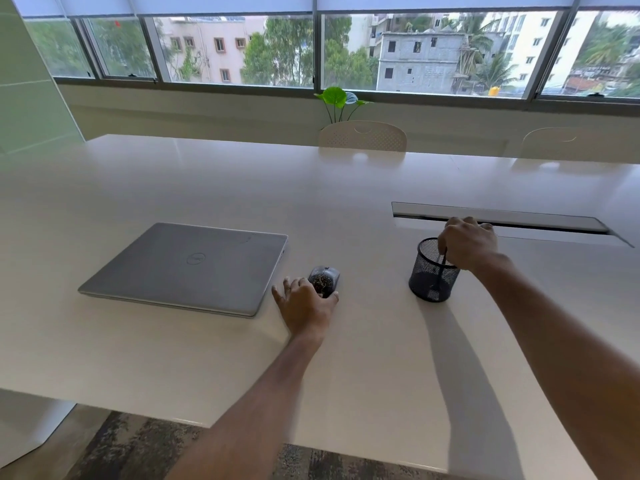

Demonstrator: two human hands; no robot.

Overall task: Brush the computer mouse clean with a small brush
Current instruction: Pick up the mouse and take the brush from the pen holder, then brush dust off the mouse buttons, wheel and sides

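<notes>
On the white table [207,358], a debris-speckled grey computer mouse [324,278] is cupped by the left hand [304,306], while a thin dark brush handle [440,268] in a black mesh cup [433,271] is pinched by the right hand [467,242].

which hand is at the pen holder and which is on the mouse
The right hand is over the black mesh pen holder, pinching a thin dark handle inside. The left hand rests on the debris-speckled mouse.

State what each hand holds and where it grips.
Right hand pinches the brush by its handle top, inside the mesh cup. Left hand cups the mouse at its near end.
</notes>
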